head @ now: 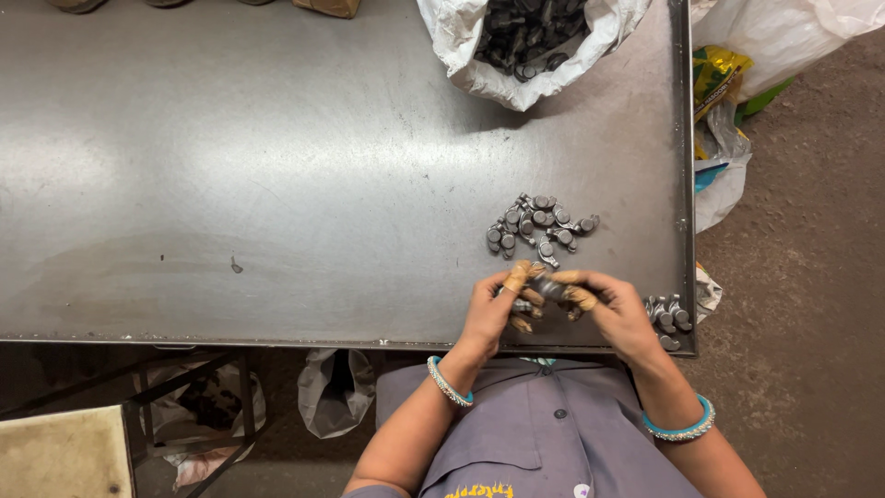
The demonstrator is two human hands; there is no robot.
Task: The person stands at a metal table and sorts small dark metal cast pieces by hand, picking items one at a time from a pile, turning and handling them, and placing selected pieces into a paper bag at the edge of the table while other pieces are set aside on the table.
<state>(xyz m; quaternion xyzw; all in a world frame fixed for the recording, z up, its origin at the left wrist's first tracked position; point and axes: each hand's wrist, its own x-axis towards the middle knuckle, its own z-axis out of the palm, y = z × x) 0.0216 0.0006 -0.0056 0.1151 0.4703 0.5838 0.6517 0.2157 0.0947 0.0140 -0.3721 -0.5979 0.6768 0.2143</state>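
My left hand [493,309] and my right hand [613,309] meet over the near edge of a grey metal table [277,184]. Both have tan tape wrapped round several fingertips. Together they grip a small grey metal part [550,288] between the fingertips. My left hand also seems to hold another small part underneath. Just beyond the hands lies a loose heap of small metal parts [539,226]. A smaller cluster of like parts [668,318] sits at the table's near right corner, beside my right hand.
A white sack [516,55] full of dark metal parts stands open at the table's far side. Plastic bags [728,120] lie on the floor to the right. Another bag [334,392] hangs below the table; a cushioned stool [64,452] is at lower left.
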